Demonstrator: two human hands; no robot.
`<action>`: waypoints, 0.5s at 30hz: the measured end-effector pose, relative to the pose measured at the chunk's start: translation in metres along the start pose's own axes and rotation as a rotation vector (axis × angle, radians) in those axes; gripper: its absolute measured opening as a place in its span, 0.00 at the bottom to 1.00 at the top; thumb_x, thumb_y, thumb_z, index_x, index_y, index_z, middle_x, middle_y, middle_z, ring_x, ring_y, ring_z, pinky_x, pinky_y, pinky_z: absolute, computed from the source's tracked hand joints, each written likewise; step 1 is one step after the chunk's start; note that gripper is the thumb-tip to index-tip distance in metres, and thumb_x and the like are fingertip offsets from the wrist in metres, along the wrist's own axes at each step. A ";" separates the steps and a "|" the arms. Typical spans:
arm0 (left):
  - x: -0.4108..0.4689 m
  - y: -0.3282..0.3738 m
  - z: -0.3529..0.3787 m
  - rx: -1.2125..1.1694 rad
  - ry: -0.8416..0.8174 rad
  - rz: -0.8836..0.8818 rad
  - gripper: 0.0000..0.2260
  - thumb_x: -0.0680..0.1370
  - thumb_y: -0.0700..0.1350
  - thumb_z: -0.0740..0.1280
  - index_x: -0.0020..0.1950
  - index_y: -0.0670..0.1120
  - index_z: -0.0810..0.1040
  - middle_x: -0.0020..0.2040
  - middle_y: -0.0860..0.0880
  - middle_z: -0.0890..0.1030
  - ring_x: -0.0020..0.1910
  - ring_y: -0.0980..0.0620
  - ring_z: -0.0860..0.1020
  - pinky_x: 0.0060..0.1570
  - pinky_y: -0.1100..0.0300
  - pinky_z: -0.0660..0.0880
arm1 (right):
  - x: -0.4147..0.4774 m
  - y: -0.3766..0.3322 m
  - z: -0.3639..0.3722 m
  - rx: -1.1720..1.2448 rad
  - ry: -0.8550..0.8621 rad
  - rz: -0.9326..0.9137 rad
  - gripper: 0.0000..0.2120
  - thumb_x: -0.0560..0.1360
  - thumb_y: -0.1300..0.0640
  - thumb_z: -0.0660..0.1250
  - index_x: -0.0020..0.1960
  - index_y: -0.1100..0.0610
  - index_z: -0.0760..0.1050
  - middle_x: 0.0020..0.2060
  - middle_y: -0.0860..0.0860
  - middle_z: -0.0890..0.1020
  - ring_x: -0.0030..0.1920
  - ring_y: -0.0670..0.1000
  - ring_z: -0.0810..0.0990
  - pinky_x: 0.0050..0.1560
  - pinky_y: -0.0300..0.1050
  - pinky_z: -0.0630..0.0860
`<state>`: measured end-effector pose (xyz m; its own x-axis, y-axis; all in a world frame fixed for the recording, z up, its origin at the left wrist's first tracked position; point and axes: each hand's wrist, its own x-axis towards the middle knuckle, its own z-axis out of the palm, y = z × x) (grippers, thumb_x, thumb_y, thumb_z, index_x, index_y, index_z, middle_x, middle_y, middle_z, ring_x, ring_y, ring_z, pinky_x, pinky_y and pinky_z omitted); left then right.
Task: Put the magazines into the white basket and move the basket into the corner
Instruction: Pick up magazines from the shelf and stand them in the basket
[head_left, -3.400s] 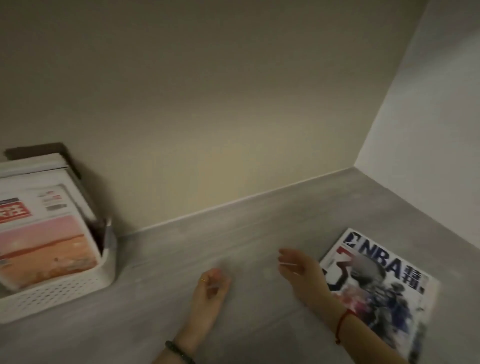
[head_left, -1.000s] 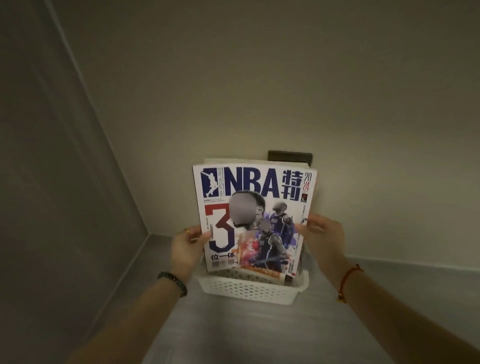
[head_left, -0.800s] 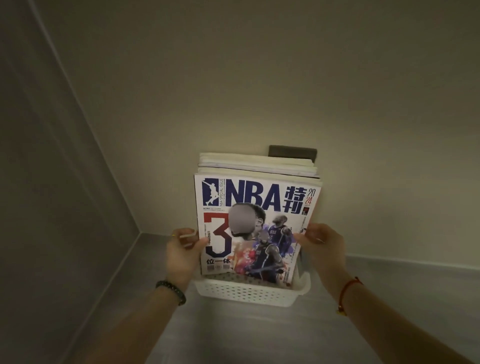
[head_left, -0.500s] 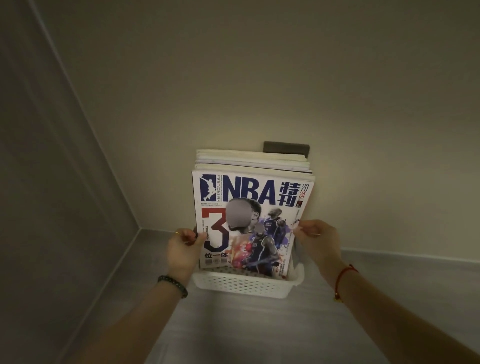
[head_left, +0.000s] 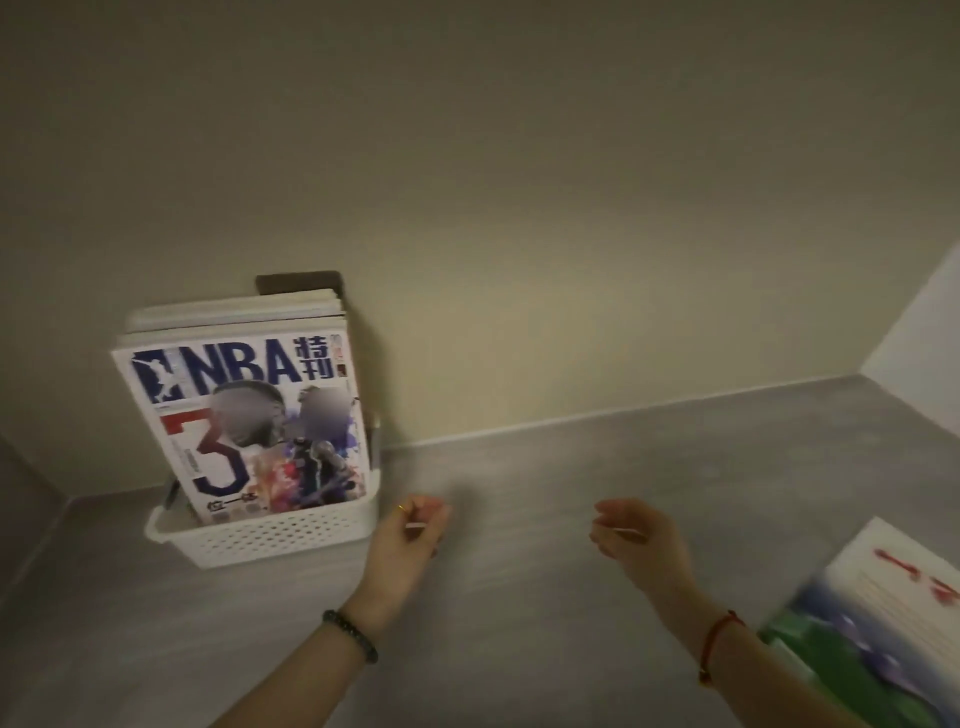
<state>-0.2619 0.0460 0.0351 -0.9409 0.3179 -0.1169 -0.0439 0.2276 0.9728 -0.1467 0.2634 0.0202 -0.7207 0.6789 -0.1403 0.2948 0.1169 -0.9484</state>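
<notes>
The white perforated basket (head_left: 270, 538) stands on the grey surface at the left, against the back wall. Several magazines stand upright in it; the front one is the NBA magazine (head_left: 249, 426) with a big "3" on its cover. My left hand (head_left: 410, 540) hovers just right of the basket, holding nothing, fingers loosely curled. My right hand (head_left: 636, 540) floats over the middle of the surface, also holding nothing. Another magazine (head_left: 878, 618) with a white, green and purple cover lies flat at the lower right, beyond my right forearm.
The grey surface (head_left: 571, 467) runs between a left wall corner (head_left: 57, 504) and a white right wall (head_left: 924, 353). A beige back wall closes the far side. A dark object (head_left: 296, 280) sticks up behind the magazines in the basket.
Both hands have let go of the NBA magazine, which now stands in the basket. The hands have moved right and down, and my view has swung right, showing a magazine lying flat.
</notes>
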 end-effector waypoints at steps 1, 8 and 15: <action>-0.004 0.001 0.027 0.008 -0.059 0.002 0.04 0.75 0.39 0.65 0.42 0.47 0.74 0.38 0.49 0.75 0.37 0.50 0.75 0.33 0.65 0.74 | -0.004 0.012 -0.026 0.003 0.029 0.032 0.10 0.67 0.70 0.69 0.44 0.57 0.79 0.33 0.51 0.81 0.33 0.50 0.80 0.33 0.39 0.77; -0.039 0.001 0.219 0.142 -0.388 -0.005 0.07 0.78 0.42 0.60 0.53 0.42 0.75 0.43 0.48 0.76 0.36 0.55 0.74 0.33 0.72 0.71 | -0.038 0.085 -0.203 -0.081 0.298 0.216 0.08 0.70 0.63 0.69 0.47 0.54 0.76 0.45 0.55 0.81 0.44 0.53 0.79 0.52 0.48 0.76; -0.067 -0.006 0.345 0.299 -0.466 0.022 0.08 0.78 0.44 0.59 0.52 0.44 0.76 0.47 0.50 0.75 0.47 0.54 0.73 0.48 0.69 0.66 | -0.041 0.140 -0.308 0.035 0.518 0.542 0.22 0.68 0.65 0.71 0.60 0.60 0.69 0.62 0.61 0.73 0.60 0.62 0.73 0.59 0.56 0.72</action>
<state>-0.0828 0.3408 -0.0322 -0.6890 0.6841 -0.2392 0.1359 0.4462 0.8846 0.1177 0.4751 -0.0188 -0.0900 0.8903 -0.4464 0.4980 -0.3479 -0.7943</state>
